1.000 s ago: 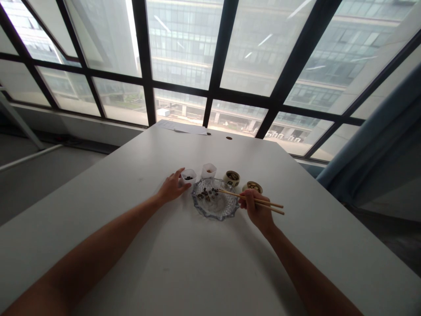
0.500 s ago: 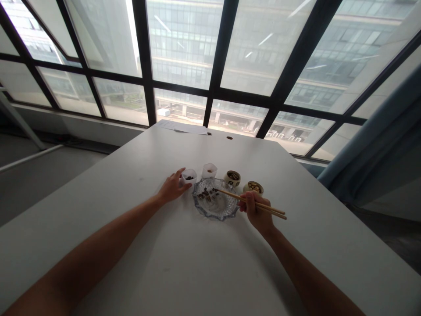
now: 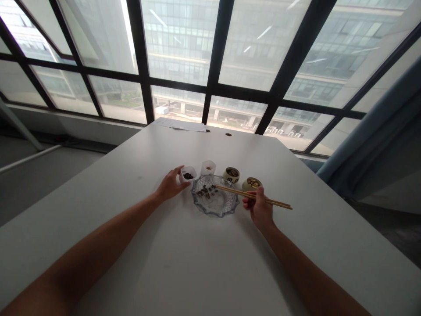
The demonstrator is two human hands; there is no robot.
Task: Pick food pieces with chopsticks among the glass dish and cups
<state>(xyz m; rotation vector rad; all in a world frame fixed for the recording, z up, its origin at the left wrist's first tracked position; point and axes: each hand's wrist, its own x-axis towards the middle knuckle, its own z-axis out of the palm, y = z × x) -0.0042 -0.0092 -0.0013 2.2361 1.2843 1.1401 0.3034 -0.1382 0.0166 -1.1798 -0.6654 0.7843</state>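
My left hand (image 3: 168,186) has its thumb and fingers closed around a small white cup (image 3: 183,180) with dark bean-like pieces (image 3: 188,176) inside. My right hand (image 3: 261,210) grips a pair of wooden chopsticks (image 3: 235,191). Their tips are over a clear scalloped glass dish (image 3: 217,214), close to several dark striped seed-like pieces (image 3: 205,191) in its left part. Whether the tips pinch a piece is too small to tell. The dish stands between both hands, and the white cup is at its upper left rim.
Behind the dish stand another white cup (image 3: 208,167) with a little in it and a cream pot (image 3: 231,175) of dark pieces. A second cream pot (image 3: 251,183) with pale pieces is by my right hand. Paper (image 3: 184,126) lies at the white table's (image 3: 184,259) far end.
My right hand has shifted slightly right, and the chopsticks lie flatter with their tips still over the dish. The white cup in my left hand leans a little more towards me.
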